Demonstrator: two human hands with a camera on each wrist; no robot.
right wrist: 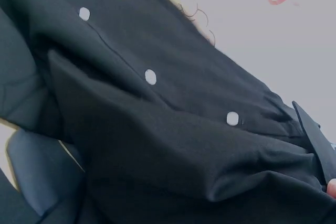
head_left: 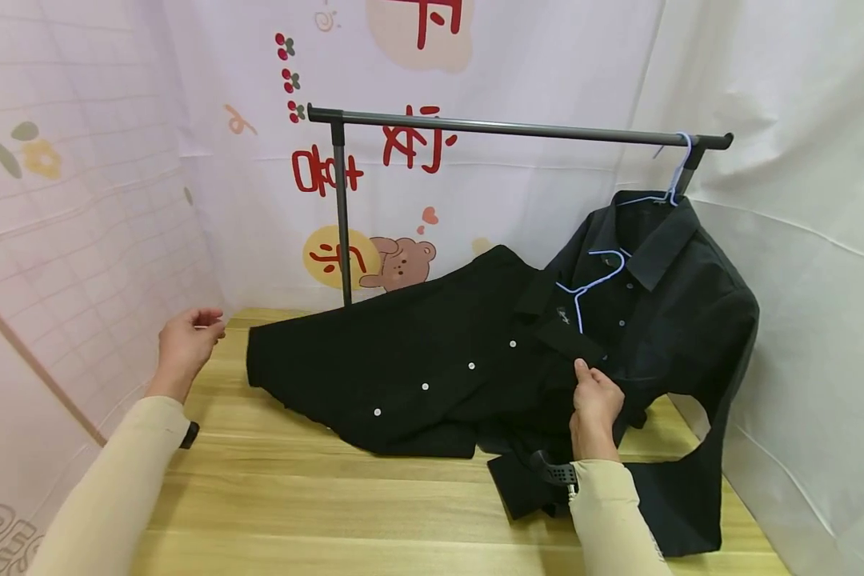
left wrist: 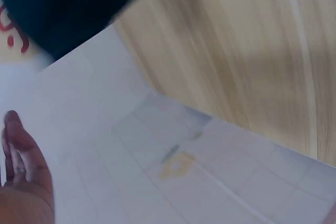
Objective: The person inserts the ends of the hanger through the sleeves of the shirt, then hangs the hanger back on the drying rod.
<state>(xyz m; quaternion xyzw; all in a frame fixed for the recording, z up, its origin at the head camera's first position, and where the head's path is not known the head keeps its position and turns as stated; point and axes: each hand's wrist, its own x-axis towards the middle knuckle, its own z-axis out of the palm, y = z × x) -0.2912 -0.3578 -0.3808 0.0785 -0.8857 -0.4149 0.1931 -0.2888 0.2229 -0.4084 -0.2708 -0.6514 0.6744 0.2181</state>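
Note:
A black shirt (head_left: 403,344) with white buttons stretches sideways over the wooden table, its collar (head_left: 572,342) toward the right. My right hand (head_left: 596,404) pinches that collar, thumb on top. From the collar opening sticks the hook of a light blue hanger (head_left: 601,280); the rest of it is hidden in the cloth. In the right wrist view the buttoned front (right wrist: 131,140) fills most of the picture, with a fingertip at the right edge. My left hand (head_left: 187,344) is in the air beyond the shirt's left end, fingers loosely bent, holding nothing.
A dark metal rack (head_left: 504,126) stands at the back. At its right end, a second black shirt (head_left: 691,296) hangs on a light blue hanger (head_left: 680,172), one sleeve reaching down over the wooden table (head_left: 331,504). Printed white cloth (head_left: 245,200) encloses the table.

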